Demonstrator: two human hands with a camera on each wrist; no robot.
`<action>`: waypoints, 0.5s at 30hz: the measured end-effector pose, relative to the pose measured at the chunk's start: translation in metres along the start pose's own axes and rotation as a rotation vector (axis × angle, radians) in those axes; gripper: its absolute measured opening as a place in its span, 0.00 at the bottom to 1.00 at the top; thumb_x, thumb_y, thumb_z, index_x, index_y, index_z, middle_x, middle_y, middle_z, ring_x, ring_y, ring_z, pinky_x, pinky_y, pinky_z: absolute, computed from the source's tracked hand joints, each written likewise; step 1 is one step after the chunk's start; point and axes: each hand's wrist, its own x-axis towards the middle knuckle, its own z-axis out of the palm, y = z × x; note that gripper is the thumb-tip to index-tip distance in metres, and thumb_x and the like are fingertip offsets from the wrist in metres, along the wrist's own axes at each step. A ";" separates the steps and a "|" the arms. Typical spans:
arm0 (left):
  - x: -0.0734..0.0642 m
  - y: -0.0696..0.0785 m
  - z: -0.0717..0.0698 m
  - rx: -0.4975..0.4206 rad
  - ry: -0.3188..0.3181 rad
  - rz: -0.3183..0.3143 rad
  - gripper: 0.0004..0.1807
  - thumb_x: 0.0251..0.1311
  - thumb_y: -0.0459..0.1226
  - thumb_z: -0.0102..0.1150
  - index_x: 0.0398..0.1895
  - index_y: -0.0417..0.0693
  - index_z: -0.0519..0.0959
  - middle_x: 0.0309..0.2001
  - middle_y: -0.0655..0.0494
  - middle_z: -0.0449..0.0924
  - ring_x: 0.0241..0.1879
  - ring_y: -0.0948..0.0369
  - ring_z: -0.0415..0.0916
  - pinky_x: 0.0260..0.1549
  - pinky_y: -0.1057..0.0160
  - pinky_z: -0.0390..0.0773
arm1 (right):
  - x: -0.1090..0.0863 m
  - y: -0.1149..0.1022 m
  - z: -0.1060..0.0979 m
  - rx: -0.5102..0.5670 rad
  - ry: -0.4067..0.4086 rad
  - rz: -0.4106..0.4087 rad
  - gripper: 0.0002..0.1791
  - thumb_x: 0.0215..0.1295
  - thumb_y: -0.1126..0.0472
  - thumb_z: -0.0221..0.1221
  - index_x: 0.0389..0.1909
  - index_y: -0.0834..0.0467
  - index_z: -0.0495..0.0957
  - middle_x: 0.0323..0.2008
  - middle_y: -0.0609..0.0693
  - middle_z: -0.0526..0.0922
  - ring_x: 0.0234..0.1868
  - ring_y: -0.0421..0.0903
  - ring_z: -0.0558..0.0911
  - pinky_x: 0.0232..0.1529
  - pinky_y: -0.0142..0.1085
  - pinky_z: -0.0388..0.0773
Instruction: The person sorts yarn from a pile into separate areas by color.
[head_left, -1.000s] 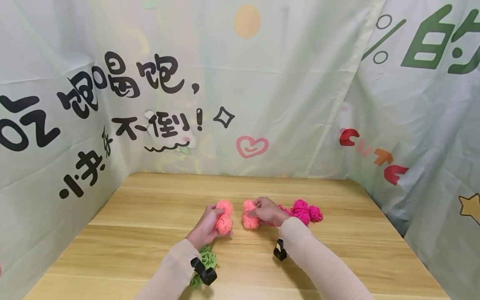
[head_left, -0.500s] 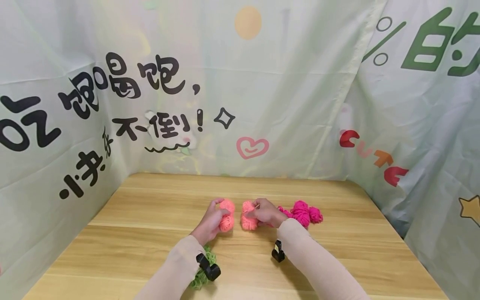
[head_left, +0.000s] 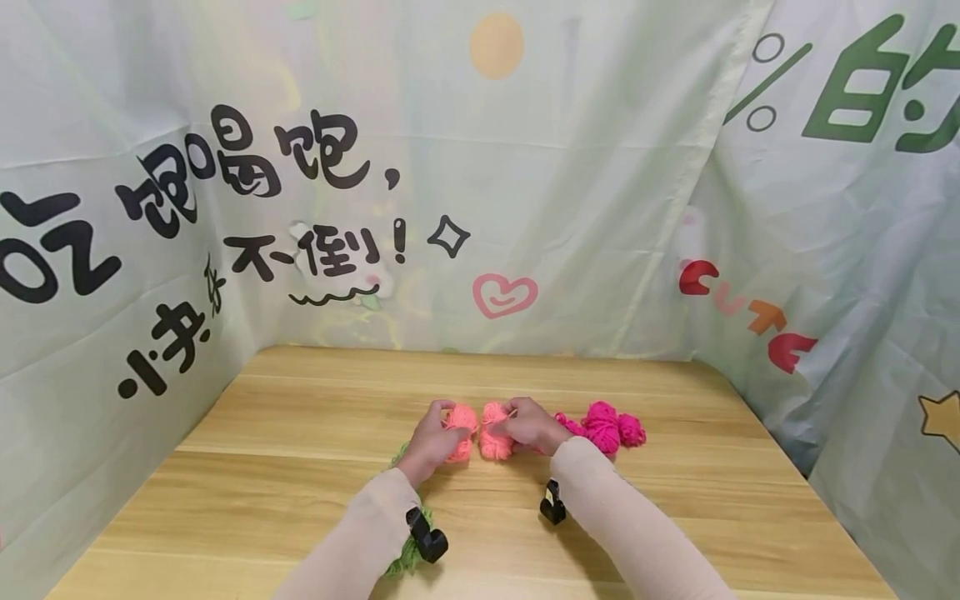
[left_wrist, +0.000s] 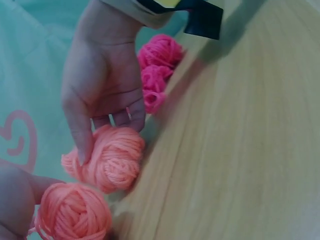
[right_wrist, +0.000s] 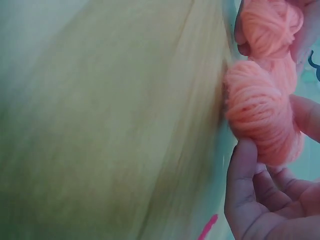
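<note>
Far left, the green yarn point(head_left: 403, 560) lies under the left arm point(head_left: 352, 525). I think the sleeve or the black clip point(head_left: 427, 535) could brush it and drag it over the table point(head_left: 225, 517), since the arm hangs so low there. Next, the left peach yarn point(head_left: 465, 417) looks soft, so too hard a squeeze could squash it or pull its loops loose. Only a small gap shows between it and the right peach yarn point(head_left: 492, 414). If I let the two rub, their fuzzy threads could get tangled. On the right, the pink yarn point(head_left: 602, 427) sits near the other wrist, and a bump from there could make it roll.

Now the hands. The left hand point(head_left: 430, 442) is partly closed, with its thumb on the left peach yarn, and it holds it; some fingers are hidden from me. The right hand point(head_left: 531, 423) pinches the right peach yarn, thumb on one side and fingers on the other, bent but not a fist. Both peach yarns are side by side near the middle. I can't tell if they touch the wood.
</note>
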 end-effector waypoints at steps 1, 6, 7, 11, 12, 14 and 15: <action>0.000 0.000 0.001 0.048 0.013 0.031 0.25 0.63 0.35 0.61 0.62 0.45 0.66 0.49 0.41 0.70 0.38 0.52 0.69 0.31 0.59 0.73 | 0.000 0.000 0.000 -0.005 0.004 0.001 0.18 0.59 0.64 0.67 0.45 0.65 0.70 0.36 0.57 0.72 0.25 0.44 0.73 0.24 0.36 0.78; -0.001 -0.002 0.006 0.239 0.086 0.141 0.16 0.62 0.36 0.63 0.52 0.42 0.76 0.53 0.40 0.74 0.54 0.46 0.70 0.50 0.48 0.73 | 0.001 0.000 0.002 -0.049 0.035 0.004 0.19 0.58 0.62 0.67 0.45 0.65 0.72 0.35 0.56 0.73 0.24 0.44 0.73 0.23 0.35 0.77; 0.000 -0.002 0.007 0.260 0.091 0.151 0.16 0.62 0.36 0.64 0.51 0.41 0.78 0.53 0.40 0.75 0.56 0.44 0.69 0.52 0.47 0.73 | 0.001 0.000 0.003 -0.055 0.043 0.006 0.19 0.58 0.61 0.67 0.45 0.65 0.72 0.35 0.56 0.74 0.24 0.44 0.73 0.23 0.35 0.77; 0.001 -0.002 0.009 0.302 0.060 0.161 0.18 0.62 0.35 0.61 0.55 0.37 0.78 0.54 0.42 0.78 0.54 0.48 0.73 0.53 0.49 0.74 | 0.001 0.000 0.004 -0.085 0.066 0.007 0.20 0.58 0.60 0.68 0.45 0.65 0.73 0.34 0.55 0.74 0.24 0.43 0.74 0.23 0.35 0.77; 0.002 -0.002 0.009 0.301 0.043 0.157 0.20 0.62 0.34 0.59 0.56 0.36 0.77 0.55 0.42 0.77 0.47 0.51 0.77 0.50 0.51 0.76 | 0.001 0.000 0.004 -0.089 0.067 0.007 0.20 0.58 0.59 0.68 0.45 0.65 0.73 0.34 0.55 0.75 0.23 0.43 0.74 0.22 0.35 0.77; 0.002 -0.002 0.009 0.286 0.008 0.135 0.23 0.62 0.34 0.54 0.60 0.36 0.74 0.57 0.43 0.76 0.30 0.59 0.77 0.38 0.57 0.79 | 0.001 0.001 0.005 -0.099 0.071 0.011 0.20 0.59 0.59 0.68 0.45 0.65 0.73 0.34 0.55 0.75 0.23 0.42 0.74 0.22 0.34 0.78; 0.002 -0.002 0.008 0.280 -0.007 0.129 0.24 0.61 0.33 0.52 0.62 0.36 0.73 0.58 0.43 0.76 0.23 0.62 0.73 0.32 0.60 0.78 | 0.001 0.001 0.005 -0.101 0.070 0.013 0.20 0.59 0.58 0.68 0.45 0.65 0.72 0.34 0.55 0.75 0.23 0.42 0.75 0.23 0.34 0.78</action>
